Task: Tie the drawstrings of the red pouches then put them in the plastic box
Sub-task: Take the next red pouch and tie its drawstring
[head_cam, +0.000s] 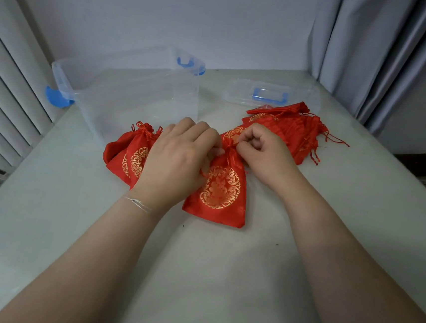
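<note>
White tabletop (221, 279) filled the view, its left edge running beside a slatted shutter (5, 89) and its far edge against a plain wall, with grey curtains (372, 59) hanging at the far right corner. At the far left stood the clear plastic box (125, 93), open-topped with blue clips, its left side close to the table's left edge. Just near of the box lay two tied red pouches (126, 158), touching each other, partly hidden by the left hand (178, 158). That hand reached in palm down, a thin bracelet (137, 203) at its wrist, its fingertips pinching the drawstring (230, 144) at the neck of the middle pouch (219, 190), which lay flat on the table with its gathered neck pointing away. The right hand (262, 150) met it from the other side, fingers curled, pinching the same drawstring. Beyond it, to the right, sat a pile of untied pouches (293, 127) with loose strings trailing, and behind that the box's lid (270, 94), flat on the table. Bare tabletop lay open near the person and to the right of the pile.
</note>
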`<action>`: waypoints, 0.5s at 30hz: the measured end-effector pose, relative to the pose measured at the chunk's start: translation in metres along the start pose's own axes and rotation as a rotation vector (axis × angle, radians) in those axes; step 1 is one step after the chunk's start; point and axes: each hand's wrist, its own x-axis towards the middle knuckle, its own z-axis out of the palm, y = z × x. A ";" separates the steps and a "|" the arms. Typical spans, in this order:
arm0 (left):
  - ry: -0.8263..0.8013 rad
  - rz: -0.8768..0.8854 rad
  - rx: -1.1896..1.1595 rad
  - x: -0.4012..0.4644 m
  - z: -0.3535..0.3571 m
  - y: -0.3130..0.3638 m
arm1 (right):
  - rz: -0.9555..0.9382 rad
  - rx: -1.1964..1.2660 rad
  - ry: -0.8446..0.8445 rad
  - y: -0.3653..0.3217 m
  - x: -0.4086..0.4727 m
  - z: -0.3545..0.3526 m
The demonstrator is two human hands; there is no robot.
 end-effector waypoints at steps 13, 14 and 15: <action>-0.070 -0.606 -1.063 0.002 -0.006 0.009 | 0.136 0.296 -0.198 -0.003 -0.004 0.007; -0.071 -0.660 -1.057 0.004 -0.008 0.010 | 0.127 0.269 -0.197 -0.003 -0.004 0.007; -0.078 -0.727 -1.031 0.006 -0.008 0.012 | 0.111 0.229 -0.197 -0.002 -0.005 0.008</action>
